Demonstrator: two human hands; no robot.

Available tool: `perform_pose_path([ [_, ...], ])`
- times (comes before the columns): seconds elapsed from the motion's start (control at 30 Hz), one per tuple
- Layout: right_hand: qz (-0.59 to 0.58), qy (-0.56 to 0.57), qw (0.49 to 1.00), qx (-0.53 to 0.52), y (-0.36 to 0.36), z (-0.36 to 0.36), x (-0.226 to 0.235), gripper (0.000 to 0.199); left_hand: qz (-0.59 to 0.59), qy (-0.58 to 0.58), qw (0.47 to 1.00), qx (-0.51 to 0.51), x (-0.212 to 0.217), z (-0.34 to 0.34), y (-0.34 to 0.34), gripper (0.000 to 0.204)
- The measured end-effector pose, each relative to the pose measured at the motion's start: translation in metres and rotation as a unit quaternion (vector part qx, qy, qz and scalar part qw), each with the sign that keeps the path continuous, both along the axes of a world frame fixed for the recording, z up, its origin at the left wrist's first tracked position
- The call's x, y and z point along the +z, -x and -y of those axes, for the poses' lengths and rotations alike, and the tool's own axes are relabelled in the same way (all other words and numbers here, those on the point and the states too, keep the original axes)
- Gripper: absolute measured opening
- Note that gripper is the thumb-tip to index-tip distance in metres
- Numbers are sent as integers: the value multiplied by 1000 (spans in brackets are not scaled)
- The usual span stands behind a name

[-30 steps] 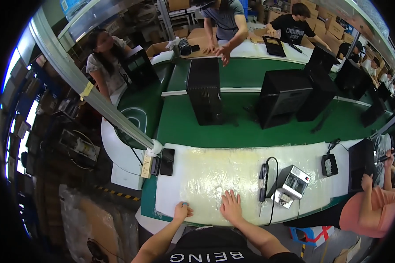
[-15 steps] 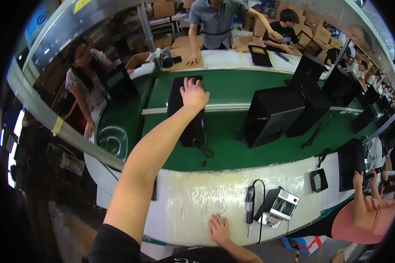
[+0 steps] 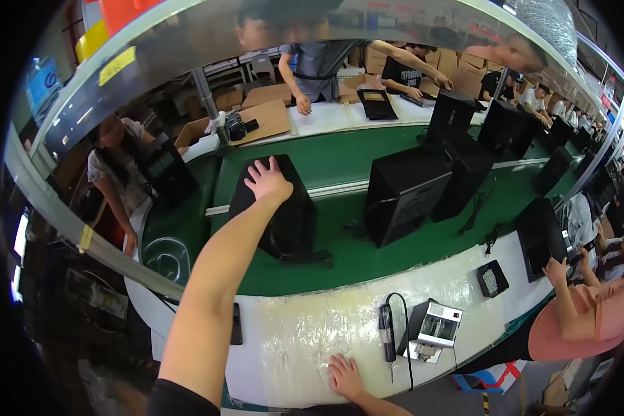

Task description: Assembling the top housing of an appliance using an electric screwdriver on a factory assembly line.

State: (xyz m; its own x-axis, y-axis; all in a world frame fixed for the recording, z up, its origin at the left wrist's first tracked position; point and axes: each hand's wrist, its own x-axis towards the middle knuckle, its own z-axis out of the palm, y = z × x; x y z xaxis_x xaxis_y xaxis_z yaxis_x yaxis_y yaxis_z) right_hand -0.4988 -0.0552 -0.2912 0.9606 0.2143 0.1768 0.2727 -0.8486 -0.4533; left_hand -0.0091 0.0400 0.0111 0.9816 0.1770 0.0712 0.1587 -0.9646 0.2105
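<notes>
My left hand (image 3: 267,179) reaches far forward, fingers spread, and rests flat on the top of a black box-shaped speaker cabinet (image 3: 284,218) standing on the green conveyor belt (image 3: 340,163). My left forearm stretches across the plastic-covered white bench (image 3: 305,333). My right hand (image 3: 345,375) lies palm down on the near edge of that bench, holding nothing. Just right of it lies a black electric screwdriver (image 3: 386,331) with its cable.
A small grey-white device (image 3: 433,327) and a little black tray (image 3: 493,279) sit on the bench to the right. More black cabinets (image 3: 405,191) stand on the belt. A person in orange (image 3: 589,312) works at right; others stand across the belt (image 3: 319,66).
My left hand left the bench edge, reached out to the black cabinet and now rests on its top; my view has leaned closer. My right hand stayed on the bench.
</notes>
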Motion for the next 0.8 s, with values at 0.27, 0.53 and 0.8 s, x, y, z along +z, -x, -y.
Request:
perform_pose_path([
  [0.27,1,-92,995,-39,23,-5,-5,27,130,259,928,-233,24,-106,162,80],
  [0.53,-324,-873,348,-109,-56,12,64,48,33,370,910,-186,67,-140,393,88],
  [0.8,-265,-819,508,-30,-38,44,32,35,190,417,887,-63,-138,-220,531,89],
])
